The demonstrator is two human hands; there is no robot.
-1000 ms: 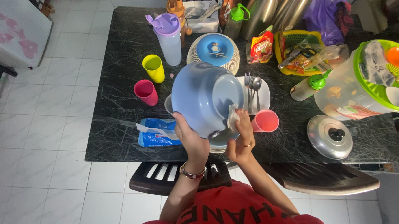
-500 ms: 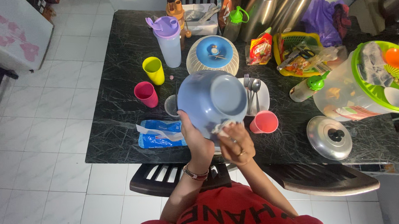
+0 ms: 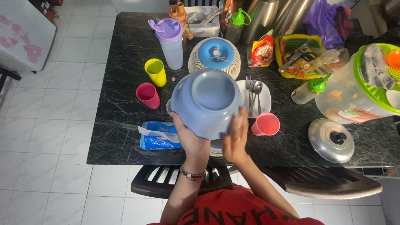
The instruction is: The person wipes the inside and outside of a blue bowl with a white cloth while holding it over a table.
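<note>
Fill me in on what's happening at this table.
A person holds a blue bowl upside down over the black table. The left hand grips its near rim, while the right hand presses against its side. Pink and yellow cups, a plate of cutlery and a steel lid sit around it.

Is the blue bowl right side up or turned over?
Turned over: the blue bowl shows its round base ring to the camera, held above the table by the left hand, the right hand against its side.

a home dining area: dark marble table (image 3: 120,91) crowded with cups (image 3: 155,71), cutlery (image 3: 253,90), tiled floor (image 3: 51,119)
</note>
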